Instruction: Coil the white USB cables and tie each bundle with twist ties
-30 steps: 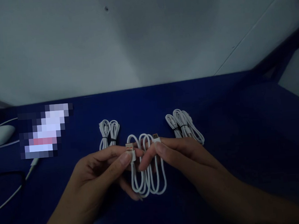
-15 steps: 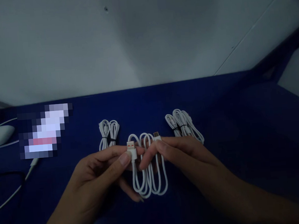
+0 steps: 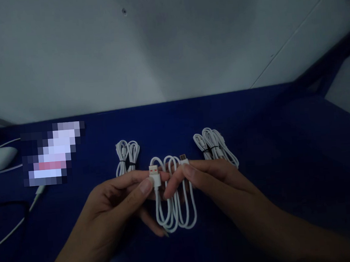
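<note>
A white USB cable [image 3: 175, 211], folded into several loops, is held up between both hands at the lower middle. My left hand [image 3: 117, 204] pinches it near the USB-A plug [image 3: 154, 176], whose metal end points up. With thumb and fingers closed, my right hand [image 3: 221, 180] grips the cable by its smaller plug [image 3: 183, 159], and one finger reaches across the loops. Behind my left hand lie bundled white cables [image 3: 127, 155] with black ties. More tied white cables [image 3: 214, 144] rest just beyond my right hand, which partly covers them.
On the blue tabletop [image 3: 162, 120], a blurred-out phone-like bright screen [image 3: 57, 150] sits at left with a white cable [image 3: 16, 234] running from it. A white rounded object [image 3: 0, 159] stands at the far left. A pale wall [image 3: 96, 52] rises behind the table.
</note>
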The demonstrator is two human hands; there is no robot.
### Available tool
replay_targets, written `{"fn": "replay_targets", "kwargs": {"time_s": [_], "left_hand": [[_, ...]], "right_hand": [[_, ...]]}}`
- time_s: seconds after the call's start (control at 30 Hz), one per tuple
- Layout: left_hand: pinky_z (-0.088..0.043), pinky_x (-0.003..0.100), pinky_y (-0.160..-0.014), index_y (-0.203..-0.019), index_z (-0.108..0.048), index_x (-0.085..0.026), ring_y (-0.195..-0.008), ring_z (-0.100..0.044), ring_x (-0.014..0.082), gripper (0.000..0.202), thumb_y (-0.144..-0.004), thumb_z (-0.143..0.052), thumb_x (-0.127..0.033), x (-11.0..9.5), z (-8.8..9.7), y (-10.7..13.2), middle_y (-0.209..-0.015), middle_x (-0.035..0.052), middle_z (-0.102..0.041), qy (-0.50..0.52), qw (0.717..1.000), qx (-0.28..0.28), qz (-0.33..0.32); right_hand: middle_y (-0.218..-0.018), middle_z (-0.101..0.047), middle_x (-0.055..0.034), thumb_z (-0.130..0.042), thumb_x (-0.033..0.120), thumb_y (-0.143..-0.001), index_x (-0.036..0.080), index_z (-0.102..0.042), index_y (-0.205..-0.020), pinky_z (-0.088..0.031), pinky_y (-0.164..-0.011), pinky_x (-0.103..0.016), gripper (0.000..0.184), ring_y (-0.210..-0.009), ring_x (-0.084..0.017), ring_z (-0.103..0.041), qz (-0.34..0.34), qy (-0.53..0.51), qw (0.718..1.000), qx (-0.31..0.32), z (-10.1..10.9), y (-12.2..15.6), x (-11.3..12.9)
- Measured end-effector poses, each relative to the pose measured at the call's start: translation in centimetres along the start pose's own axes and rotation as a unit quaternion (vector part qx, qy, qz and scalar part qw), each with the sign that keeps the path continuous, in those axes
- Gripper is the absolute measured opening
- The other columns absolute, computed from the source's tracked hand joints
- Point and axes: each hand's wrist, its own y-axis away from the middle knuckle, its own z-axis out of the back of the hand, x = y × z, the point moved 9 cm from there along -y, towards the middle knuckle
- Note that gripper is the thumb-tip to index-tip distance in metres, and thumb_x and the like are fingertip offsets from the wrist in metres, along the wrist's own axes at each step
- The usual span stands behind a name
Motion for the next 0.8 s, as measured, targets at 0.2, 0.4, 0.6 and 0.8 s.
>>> {"fn": "replay_targets", "kwargs": {"time_s": [0.2, 0.4, 0.6, 0.8], "left_hand": [[-0.065, 0.022, -0.086, -0.115, -0.093, -0.031, -0.075, -0.085, 0.0185, 0.022, -0.111, -0.075, -0.044, 0.21, 0.14, -0.09, -0.068, 0.0024, -0.086, 0.000, 1.000, 0.000, 0.004], [-0.064, 0.021, -0.086, -0.104, -0.093, -0.030, -0.072, -0.084, 0.0172, 0.024, -0.110, -0.075, -0.045, -0.07, -0.12, -0.04, -0.069, 0.0010, -0.085, -0.007, 1.000, 0.002, 0.002], [-0.064, 0.023, -0.083, -0.102, -0.093, -0.030, -0.070, -0.083, 0.0174, 0.025, -0.107, -0.079, -0.050, -0.23, -0.19, -0.14, -0.073, 0.0008, -0.085, -0.024, 1.000, -0.009, 0.009], [-0.063, 0.021, -0.082, -0.097, -0.092, -0.028, -0.070, -0.083, 0.0163, 0.026, -0.107, -0.079, -0.048, -0.36, -0.12, -0.12, -0.072, 0.0006, -0.084, -0.021, 1.000, -0.002, 0.008]], "right_hand": [[-0.110, -0.084, 0.0002, -0.058, 0.053, -0.120, 0.028, -0.087, -0.102, -0.052, -0.111, -0.032, 0.043, -0.115, -0.019, -0.075, -0.002, 0.002, 1.000, 0.003, -0.06, 0.14, -0.07], [-0.108, -0.083, 0.0007, -0.058, 0.053, -0.120, 0.028, -0.087, -0.100, -0.053, -0.111, -0.032, 0.043, -0.114, -0.019, -0.075, -0.006, 0.012, 1.000, -0.006, 0.06, 0.23, -0.10], [-0.112, -0.083, -0.0003, -0.059, 0.055, -0.119, 0.030, -0.087, -0.101, -0.055, -0.112, -0.032, 0.042, -0.122, -0.020, -0.074, -0.016, 0.017, 1.000, 0.001, -0.22, 0.41, -0.20], [-0.109, -0.082, -0.0009, -0.059, 0.051, -0.120, 0.030, -0.088, -0.102, -0.060, -0.105, -0.031, 0.040, -0.119, -0.020, -0.075, -0.014, 0.003, 1.000, 0.007, -0.36, 0.28, -0.25]]}}
